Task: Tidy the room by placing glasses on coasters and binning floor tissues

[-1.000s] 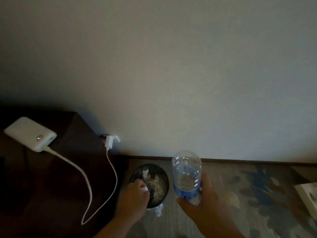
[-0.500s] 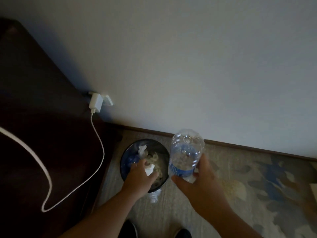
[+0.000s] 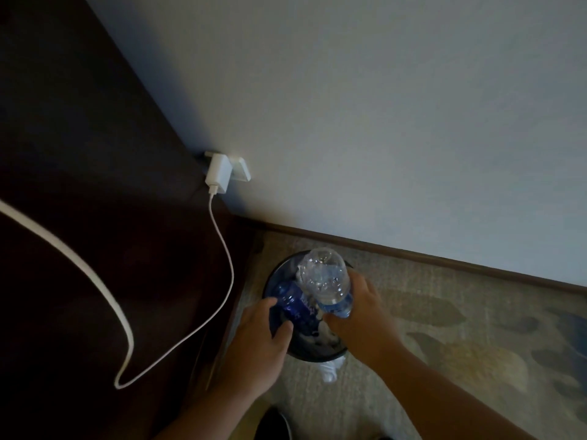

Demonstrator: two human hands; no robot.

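Clear glossy plastic is noted on the bottle (image 3: 325,282). Dark, smooth wood is seen on the cabinet (image 3: 95,217). The carpet (image 3: 444,312) is woven and matt; the cable (image 3: 222,249) is smooth white plastic.

We find no legible text, brand, number or sign. The clear bottle (image 3: 327,281) carries a blue label band (image 3: 337,305) near its lower end, but any print on it is too blurred to read. The dark blue bottle (image 3: 293,304) in the bin (image 3: 317,355) shows pale marks, likewise unreadable. The charger (image 3: 218,173) appears blank.
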